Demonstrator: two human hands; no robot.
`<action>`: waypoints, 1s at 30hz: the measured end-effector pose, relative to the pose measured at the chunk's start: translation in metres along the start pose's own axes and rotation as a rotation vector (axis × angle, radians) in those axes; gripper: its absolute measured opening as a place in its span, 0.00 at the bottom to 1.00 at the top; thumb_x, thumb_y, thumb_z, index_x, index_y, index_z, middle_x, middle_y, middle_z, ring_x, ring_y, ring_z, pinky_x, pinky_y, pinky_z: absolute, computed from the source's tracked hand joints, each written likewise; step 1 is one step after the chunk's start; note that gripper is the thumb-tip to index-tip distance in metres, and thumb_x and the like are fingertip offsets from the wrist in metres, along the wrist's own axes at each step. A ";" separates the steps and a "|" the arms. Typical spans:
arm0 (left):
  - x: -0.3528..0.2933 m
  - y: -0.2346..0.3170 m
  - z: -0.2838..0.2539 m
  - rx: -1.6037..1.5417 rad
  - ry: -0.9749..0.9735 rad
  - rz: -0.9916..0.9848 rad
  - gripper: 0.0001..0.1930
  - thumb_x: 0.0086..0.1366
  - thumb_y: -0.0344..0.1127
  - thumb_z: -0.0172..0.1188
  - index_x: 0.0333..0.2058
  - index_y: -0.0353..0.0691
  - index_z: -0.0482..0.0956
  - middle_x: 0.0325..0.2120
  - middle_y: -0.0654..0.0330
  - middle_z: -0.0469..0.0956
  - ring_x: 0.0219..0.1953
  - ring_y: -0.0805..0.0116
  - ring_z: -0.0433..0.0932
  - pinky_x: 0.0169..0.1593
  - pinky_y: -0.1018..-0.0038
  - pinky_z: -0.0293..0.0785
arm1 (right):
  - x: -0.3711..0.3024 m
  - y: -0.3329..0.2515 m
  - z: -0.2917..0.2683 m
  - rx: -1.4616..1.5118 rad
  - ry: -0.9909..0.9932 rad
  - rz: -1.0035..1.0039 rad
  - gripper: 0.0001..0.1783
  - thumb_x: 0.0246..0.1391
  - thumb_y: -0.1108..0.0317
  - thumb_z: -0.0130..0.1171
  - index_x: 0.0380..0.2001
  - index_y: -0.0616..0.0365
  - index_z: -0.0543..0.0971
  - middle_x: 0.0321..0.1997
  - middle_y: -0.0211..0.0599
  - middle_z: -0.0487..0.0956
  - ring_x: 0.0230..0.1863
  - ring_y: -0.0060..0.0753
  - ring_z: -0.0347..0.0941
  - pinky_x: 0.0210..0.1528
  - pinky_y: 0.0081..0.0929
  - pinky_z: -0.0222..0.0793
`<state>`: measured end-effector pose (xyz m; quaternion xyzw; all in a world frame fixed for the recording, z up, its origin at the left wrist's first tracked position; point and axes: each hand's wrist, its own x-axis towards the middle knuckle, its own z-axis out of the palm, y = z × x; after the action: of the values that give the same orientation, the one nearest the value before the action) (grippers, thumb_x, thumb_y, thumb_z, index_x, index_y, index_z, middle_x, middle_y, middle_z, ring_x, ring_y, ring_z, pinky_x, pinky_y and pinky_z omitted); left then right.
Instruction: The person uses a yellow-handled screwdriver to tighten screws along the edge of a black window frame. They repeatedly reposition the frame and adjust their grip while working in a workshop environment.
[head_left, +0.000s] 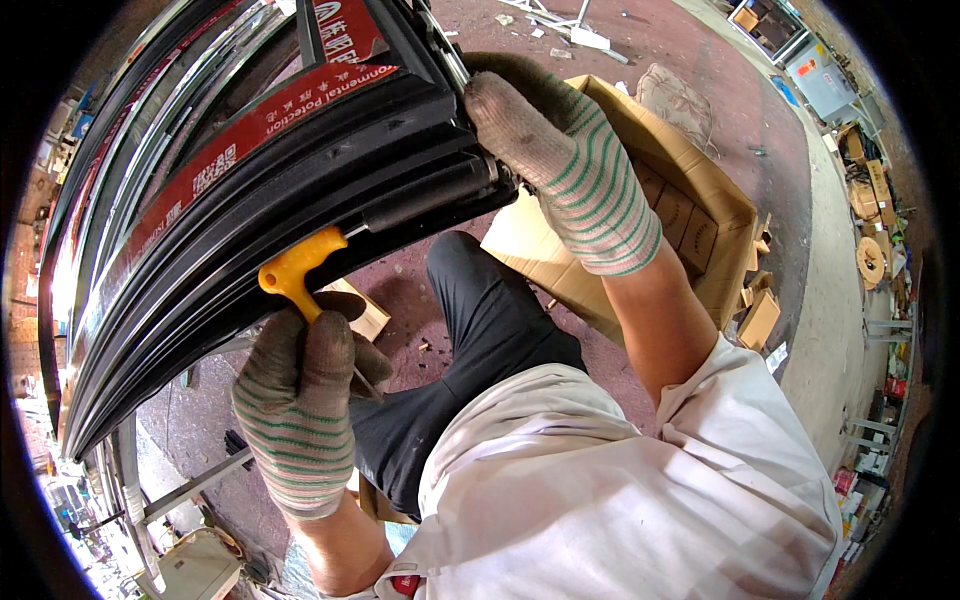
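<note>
My left hand (300, 405), in a grey knit glove with green stripes, is closed on a yellow T-handled hex key (298, 270). The thumb and fingers pinch it just below the handle, and a thin shaft shows past the fingers. A short metal tip on the handle's side points at a dark cylinder along the lower edge of a black window or door frame (320, 160). My right hand (580, 170), gloved alike, grips that frame's right end. Its thumb lies on the end face, and some fingers are hidden behind. Red printed film covers part of the frame.
More long profiles (130, 190) lie stacked at the left. An open cardboard box (720, 200) with small cartons stands on the dark red floor beyond my right forearm. A metal stand (190, 490) is at lower left. Cartons and clutter (870, 210) line the right wall.
</note>
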<state>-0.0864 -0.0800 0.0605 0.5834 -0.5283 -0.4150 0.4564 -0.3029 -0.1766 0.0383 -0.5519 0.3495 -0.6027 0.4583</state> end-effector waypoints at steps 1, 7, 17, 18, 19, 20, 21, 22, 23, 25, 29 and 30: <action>-0.001 0.002 0.002 0.040 0.036 0.018 0.13 0.69 0.38 0.58 0.41 0.33 0.80 0.19 0.61 0.79 0.19 0.77 0.75 0.23 0.83 0.70 | 0.001 0.000 0.000 0.000 -0.002 -0.008 0.23 0.55 0.53 0.67 0.47 0.57 0.79 0.33 0.23 0.79 0.32 0.10 0.70 0.31 0.13 0.67; -0.002 0.000 -0.003 -0.106 -0.051 -0.049 0.14 0.68 0.41 0.59 0.39 0.33 0.79 0.17 0.61 0.78 0.17 0.78 0.74 0.21 0.84 0.66 | 0.001 0.004 0.000 0.047 -0.002 0.010 0.23 0.55 0.53 0.67 0.47 0.57 0.79 0.33 0.23 0.79 0.31 0.10 0.71 0.30 0.12 0.66; -0.001 0.007 -0.006 -0.212 -0.044 -0.168 0.18 0.68 0.44 0.59 0.37 0.31 0.78 0.15 0.59 0.77 0.13 0.80 0.71 0.17 0.86 0.62 | 0.000 0.006 -0.001 0.091 -0.008 0.009 0.24 0.54 0.54 0.67 0.48 0.58 0.79 0.34 0.24 0.79 0.30 0.10 0.70 0.29 0.12 0.66; 0.000 0.005 -0.003 -0.155 -0.020 -0.126 0.18 0.68 0.44 0.59 0.37 0.30 0.78 0.14 0.59 0.77 0.12 0.80 0.70 0.16 0.86 0.62 | 0.000 0.007 0.000 0.120 -0.008 -0.008 0.24 0.54 0.54 0.68 0.48 0.58 0.79 0.34 0.24 0.79 0.30 0.10 0.70 0.30 0.12 0.66; 0.000 0.004 -0.002 -0.097 0.006 -0.084 0.18 0.68 0.44 0.59 0.37 0.30 0.77 0.14 0.59 0.77 0.12 0.80 0.70 0.16 0.86 0.61 | 0.001 0.006 0.000 0.100 -0.004 0.018 0.23 0.54 0.55 0.68 0.48 0.59 0.79 0.34 0.24 0.79 0.30 0.10 0.70 0.30 0.12 0.67; 0.000 0.003 -0.002 -0.100 0.005 -0.080 0.19 0.68 0.44 0.59 0.37 0.29 0.77 0.14 0.59 0.76 0.11 0.80 0.70 0.15 0.86 0.61 | 0.001 0.002 0.000 0.081 -0.001 0.044 0.23 0.54 0.56 0.68 0.48 0.59 0.79 0.34 0.24 0.79 0.30 0.10 0.70 0.30 0.12 0.67; -0.001 0.003 -0.004 -0.104 0.004 -0.076 0.19 0.68 0.45 0.59 0.37 0.29 0.77 0.14 0.59 0.76 0.11 0.79 0.70 0.15 0.87 0.60 | 0.002 0.000 0.001 0.061 0.003 0.069 0.23 0.54 0.56 0.68 0.48 0.59 0.79 0.35 0.24 0.79 0.30 0.10 0.70 0.31 0.13 0.67; -0.001 0.003 -0.004 -0.110 -0.003 -0.073 0.19 0.68 0.45 0.59 0.37 0.28 0.77 0.13 0.59 0.76 0.10 0.79 0.69 0.14 0.87 0.59 | 0.001 0.000 0.001 0.072 0.009 0.057 0.23 0.54 0.56 0.68 0.48 0.59 0.79 0.35 0.24 0.79 0.31 0.10 0.70 0.32 0.13 0.68; 0.000 0.004 -0.006 -0.154 -0.013 -0.107 0.19 0.68 0.45 0.59 0.37 0.29 0.77 0.13 0.59 0.76 0.10 0.79 0.69 0.14 0.87 0.59 | 0.000 -0.001 0.002 0.083 0.016 0.044 0.23 0.54 0.56 0.68 0.48 0.59 0.79 0.35 0.24 0.79 0.32 0.11 0.70 0.33 0.13 0.68; 0.000 0.007 -0.010 -0.241 -0.029 -0.173 0.20 0.67 0.45 0.60 0.36 0.29 0.77 0.13 0.59 0.76 0.09 0.79 0.69 0.13 0.87 0.59 | 0.000 0.000 0.002 0.093 0.018 0.021 0.23 0.55 0.56 0.67 0.48 0.59 0.79 0.35 0.24 0.80 0.34 0.12 0.71 0.34 0.13 0.69; -0.002 0.007 -0.013 -0.366 -0.007 -0.194 0.19 0.67 0.44 0.60 0.35 0.29 0.78 0.12 0.58 0.75 0.08 0.78 0.67 0.12 0.86 0.57 | -0.005 -0.003 0.004 0.110 0.035 0.019 0.22 0.55 0.56 0.67 0.48 0.59 0.79 0.36 0.25 0.80 0.36 0.13 0.72 0.38 0.14 0.69; -0.002 0.008 -0.011 -0.359 0.009 -0.195 0.18 0.67 0.44 0.60 0.34 0.29 0.78 0.11 0.58 0.75 0.07 0.78 0.66 0.12 0.86 0.57 | -0.006 -0.005 0.007 0.120 0.047 0.027 0.22 0.56 0.56 0.67 0.48 0.59 0.79 0.36 0.25 0.80 0.37 0.13 0.72 0.39 0.14 0.70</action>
<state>-0.0775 -0.0770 0.0713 0.5430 -0.3848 -0.5420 0.5131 -0.2974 -0.1686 0.0423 -0.5045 0.3308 -0.6290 0.4903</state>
